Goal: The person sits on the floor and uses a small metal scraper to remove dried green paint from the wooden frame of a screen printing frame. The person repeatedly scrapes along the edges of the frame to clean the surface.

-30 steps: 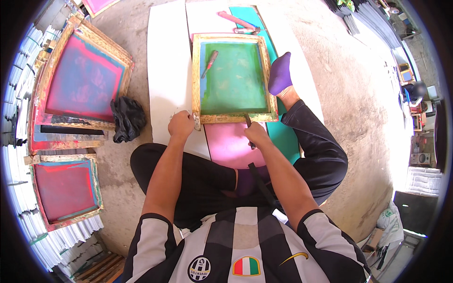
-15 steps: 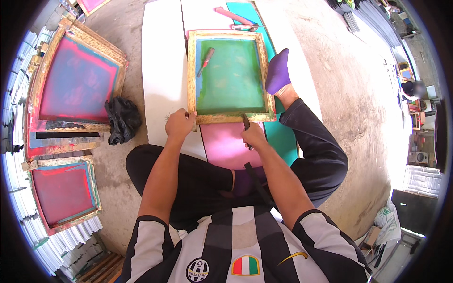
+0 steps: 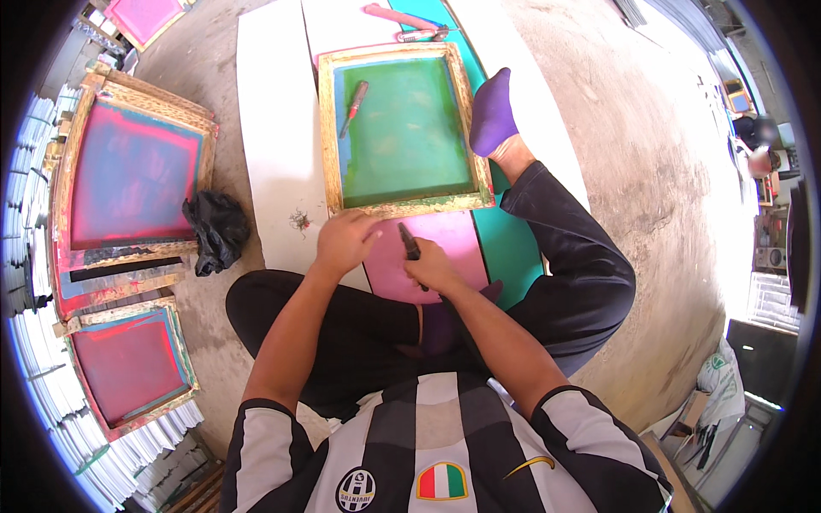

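Note:
A wooden-framed screen with green mesh (image 3: 409, 137) lies on the board in front of me. On its mesh rests a screwdriver (image 3: 353, 109) with a dark and red handle. My left hand (image 3: 344, 244) is at the frame's near left corner, fingers loosely apart and reaching toward the near rail; whether they touch it I cannot tell. My right hand (image 3: 434, 267) is closed around dark pliers (image 3: 410, 243), their tip pointing away from me over the pink panel (image 3: 462, 244), just short of the near rail. A small heap of dark bits (image 3: 299, 220) lies left of my left hand.
My foot in a purple sock (image 3: 492, 115) is beside the frame's right rail. Beyond the frame lie a pink-handled tool (image 3: 402, 15) and another hand tool (image 3: 421, 35). At left are framed screens (image 3: 132, 179) and a black plastic bag (image 3: 218, 231).
My right hand has drawn the pliers back from the near rail and leftward. My left hand has left its grip on the corner and moved right. The view has shifted slightly.

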Demonstrator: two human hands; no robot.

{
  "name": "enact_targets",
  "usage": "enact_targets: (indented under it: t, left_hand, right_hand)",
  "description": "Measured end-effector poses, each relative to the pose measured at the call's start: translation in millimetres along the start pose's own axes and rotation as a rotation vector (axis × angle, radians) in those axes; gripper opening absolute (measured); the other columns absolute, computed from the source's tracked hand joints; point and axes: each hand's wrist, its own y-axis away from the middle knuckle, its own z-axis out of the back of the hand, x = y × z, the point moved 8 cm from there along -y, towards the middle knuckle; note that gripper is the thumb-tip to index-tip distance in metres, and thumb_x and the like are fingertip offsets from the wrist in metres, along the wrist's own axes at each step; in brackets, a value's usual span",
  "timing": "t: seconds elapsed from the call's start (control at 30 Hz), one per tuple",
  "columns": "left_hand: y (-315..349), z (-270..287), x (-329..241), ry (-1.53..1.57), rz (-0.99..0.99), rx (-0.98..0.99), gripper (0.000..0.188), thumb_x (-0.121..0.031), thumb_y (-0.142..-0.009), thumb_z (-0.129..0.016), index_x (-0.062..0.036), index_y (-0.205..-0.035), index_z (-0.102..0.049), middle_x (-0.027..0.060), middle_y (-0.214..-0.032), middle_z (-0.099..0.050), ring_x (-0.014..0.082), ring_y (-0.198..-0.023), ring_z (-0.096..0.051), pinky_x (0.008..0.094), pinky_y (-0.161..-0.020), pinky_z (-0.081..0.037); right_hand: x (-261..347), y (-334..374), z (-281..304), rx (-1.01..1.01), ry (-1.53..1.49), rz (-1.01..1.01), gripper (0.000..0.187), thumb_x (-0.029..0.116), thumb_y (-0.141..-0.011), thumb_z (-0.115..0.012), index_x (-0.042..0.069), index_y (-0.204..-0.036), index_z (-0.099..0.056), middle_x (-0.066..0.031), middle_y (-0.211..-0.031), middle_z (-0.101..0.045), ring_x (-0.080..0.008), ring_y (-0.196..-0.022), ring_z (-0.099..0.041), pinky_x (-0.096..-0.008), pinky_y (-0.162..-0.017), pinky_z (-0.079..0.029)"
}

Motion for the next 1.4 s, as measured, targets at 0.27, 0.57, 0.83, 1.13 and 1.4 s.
enact_targets:
  t: [0.27, 0.57, 0.83, 1.13, 1.4]
  left_hand:
    - [8, -15, -4, -0.053, -0.059, 0.042, 0.012, -0.021, -0.086, -0.075, -0.0092, -0.089, -0.075, 0.0096, -0.089, -0.072, 0.0321, -0.088, -0.070, 0.0460, -0.076, -0.056]
    - [3, -5, 14, -0.036, 0.021, 0.102, 0.007, -0.017, -0.085, -0.073, -0.0116, -0.084, -0.077, 0.0102, -0.084, -0.073, 0.0342, -0.081, -0.070, 0.0472, -0.069, -0.055]
    - [22, 39, 95, -0.227, 0.515, -0.023, 0.016, -0.026, -0.087, -0.071, -0.0134, -0.090, -0.080, 0.0098, -0.090, -0.076, 0.0351, -0.086, -0.073, 0.0475, -0.076, -0.057]
    - [51, 54, 153, -0.289, 1.064, 0.097, 0.030, -0.039, -0.087, -0.074, -0.0121, -0.100, -0.081, 0.0157, -0.103, -0.079, 0.0372, -0.099, -0.075, 0.0482, -0.087, -0.058]
    - [35, 32, 118, -0.124, 0.954, 0.074, 0.040, -0.047, -0.094, -0.069, -0.0097, -0.104, -0.080, 0.0186, -0.103, -0.078, 0.0392, -0.099, -0.074, 0.0495, -0.087, -0.057]
  right_hand:
    - [23, 8, -21, 0.145, 0.021, 0.033, 0.020, 0.006, -0.082, -0.064, -0.003, -0.100, -0.062, -0.0120, -0.075, -0.068, -0.0209, -0.056, -0.069, -0.0352, -0.052, -0.055]
    - [17, -12, -39, 0.227, -0.054, 0.036, 0.027, 0.017, -0.094, -0.066, -0.005, -0.109, -0.063, -0.0138, -0.081, -0.069, -0.0227, -0.063, -0.071, -0.0376, -0.059, -0.058]
    - [27, -27, -46, 0.214, -0.144, -0.020, 0.028, 0.026, -0.100, -0.062, -0.002, -0.104, -0.061, -0.0120, -0.083, -0.068, -0.0221, -0.063, -0.068, -0.0388, -0.057, -0.055]
    - [-1, -26, 43, -0.141, 0.286, -0.149, 0.034, 0.017, -0.092, -0.058, -0.012, -0.109, -0.063, -0.0323, -0.099, -0.072, -0.0407, -0.084, -0.075, -0.0494, -0.072, -0.060]
    - [20, -15, 52, -0.174, 0.339, -0.212, 0.034, 0.010, -0.088, -0.054, -0.017, -0.105, -0.066, -0.0361, -0.096, -0.072, -0.0452, -0.084, -0.076, -0.0506, -0.071, -0.063]
